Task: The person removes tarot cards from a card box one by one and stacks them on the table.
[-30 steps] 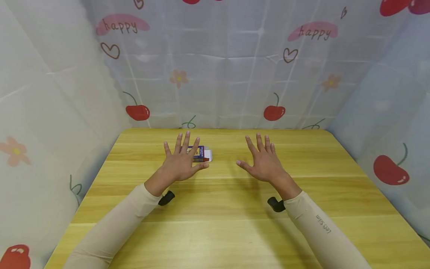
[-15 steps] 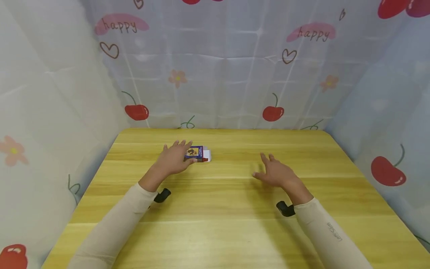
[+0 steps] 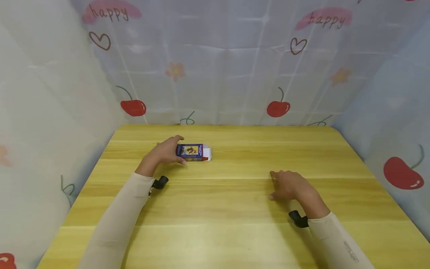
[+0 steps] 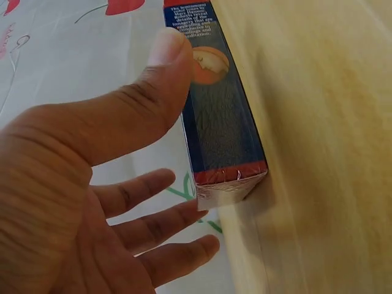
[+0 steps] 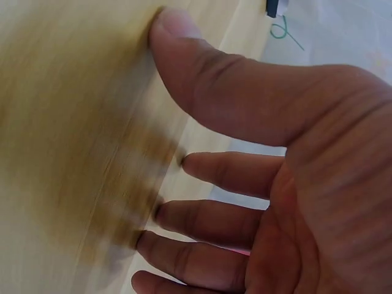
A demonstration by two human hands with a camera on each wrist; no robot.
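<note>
A small dark blue card box (image 3: 189, 152) lies flat on the table, a yellow picture on its top and a white flap standing out at its right end. My left hand (image 3: 164, 151) is around the box's left end, thumb along the near side and index finger beyond the far side. In the left wrist view, the thumb overlaps the edge of the box (image 4: 223, 116), while three fingers of the left hand (image 4: 122, 177) spread loosely near its end. Well to the right, my right hand (image 3: 290, 185) holds nothing; its bent fingers (image 5: 208, 220) point down at the wood.
The yellow wood-grain table (image 3: 228, 231) runs back to a white curtain (image 3: 228, 82) printed with cherries and hearts. More curtain hangs along both sides. A black camera mount sits at each wrist, the left mount (image 3: 160, 182) low over the table.
My left hand has moved left and down, from over the box to around its left end. The right hand has lowered toward the table and nearer, its fingers bending. The box stays put.
</note>
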